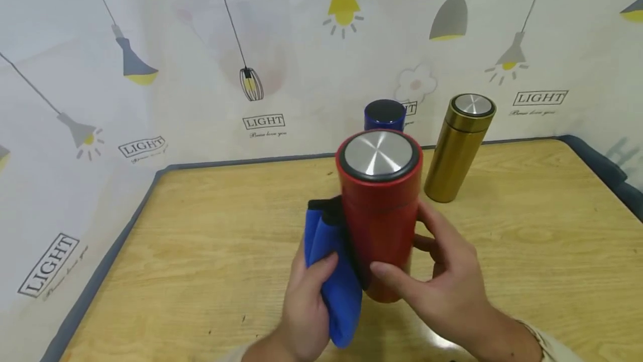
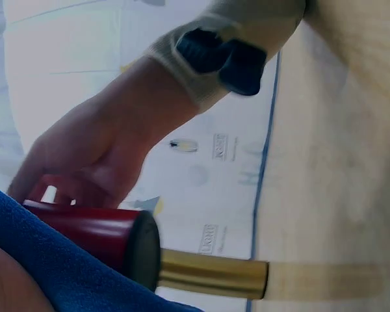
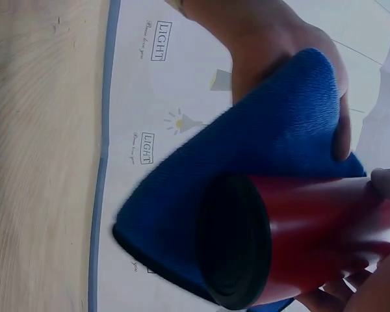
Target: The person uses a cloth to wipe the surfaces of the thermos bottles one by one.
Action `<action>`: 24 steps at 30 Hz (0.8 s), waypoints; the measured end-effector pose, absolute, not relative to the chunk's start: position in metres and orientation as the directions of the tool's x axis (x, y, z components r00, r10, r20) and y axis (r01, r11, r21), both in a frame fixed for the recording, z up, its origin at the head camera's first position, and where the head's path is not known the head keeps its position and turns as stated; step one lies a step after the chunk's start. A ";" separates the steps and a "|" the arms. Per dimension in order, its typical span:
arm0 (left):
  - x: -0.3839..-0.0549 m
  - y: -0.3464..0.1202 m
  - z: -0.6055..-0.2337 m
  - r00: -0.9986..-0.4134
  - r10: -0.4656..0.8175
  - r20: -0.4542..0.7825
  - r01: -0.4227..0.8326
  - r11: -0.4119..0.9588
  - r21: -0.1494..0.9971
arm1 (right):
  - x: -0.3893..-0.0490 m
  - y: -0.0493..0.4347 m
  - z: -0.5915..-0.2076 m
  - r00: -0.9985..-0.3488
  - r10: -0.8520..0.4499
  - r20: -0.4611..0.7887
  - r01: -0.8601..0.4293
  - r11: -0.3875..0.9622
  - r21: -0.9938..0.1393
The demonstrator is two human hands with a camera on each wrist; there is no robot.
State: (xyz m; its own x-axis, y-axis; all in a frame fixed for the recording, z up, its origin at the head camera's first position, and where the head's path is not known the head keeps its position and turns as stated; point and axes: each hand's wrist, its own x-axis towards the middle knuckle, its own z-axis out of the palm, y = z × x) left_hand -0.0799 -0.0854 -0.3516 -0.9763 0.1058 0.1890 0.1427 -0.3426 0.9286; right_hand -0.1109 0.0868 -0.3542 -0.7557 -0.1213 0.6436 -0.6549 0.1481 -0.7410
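Note:
A red thermos flask with a silver-topped lid is held up off the table, its dark base showing in the right wrist view. My right hand grips the flask low on its right side, thumb across the front. In my left hand is a folded blue cloth with black edging, the thumb pressing on its near face. That cloth lies against the flask's left side. Part of the left hand's fingers is hidden behind the cloth in the head view.
Behind the red flask stands a blue flask, mostly covered by it. A gold flask stands upright to the right, farther back. The wooden table meets a lamp-patterned cloth backdrop along a dark border.

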 end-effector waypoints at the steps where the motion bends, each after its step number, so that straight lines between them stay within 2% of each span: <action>1: -0.080 -0.084 -0.353 -0.977 0.117 0.179 0.127 -0.351 0.928 | -0.111 0.087 -0.354 -0.757 -0.109 0.645 -0.654 0.120 -0.747; 7: -0.083 -0.074 -0.365 -0.984 0.155 0.088 0.024 -0.375 0.927 | -0.114 0.087 -0.354 -0.740 -0.068 0.669 -0.671 0.015 -0.741; 11: -0.086 -0.067 -0.375 -0.976 0.212 -0.042 -0.130 -0.421 0.898 | -0.115 0.087 -0.356 -0.738 -0.072 0.671 -0.673 -0.010 -0.740; 17: -0.089 -0.065 -0.379 -0.925 0.309 -0.223 -0.359 -0.509 0.783 | -0.116 0.089 -0.355 -0.744 -0.063 0.666 -0.664 -0.053 -0.746; 21: -0.091 -0.066 -0.381 -0.887 0.358 -0.293 -0.450 -0.520 0.726 | -0.115 0.091 -0.354 -0.745 -0.071 0.663 -0.662 -0.048 -0.748; 24: -0.093 -0.068 -0.382 -0.867 0.349 -0.355 -0.494 -0.511 0.704 | -0.116 0.091 -0.352 -0.745 -0.065 0.663 -0.660 -0.070 -0.748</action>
State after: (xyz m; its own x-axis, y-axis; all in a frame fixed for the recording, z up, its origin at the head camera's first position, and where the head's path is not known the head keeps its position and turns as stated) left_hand -0.0928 -0.0678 -0.3818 -0.8672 0.3489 -0.3553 -0.4939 -0.5108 0.7036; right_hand -0.1163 0.0906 -0.3522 -0.7455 -0.0649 0.6634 -0.6597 -0.0704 -0.7482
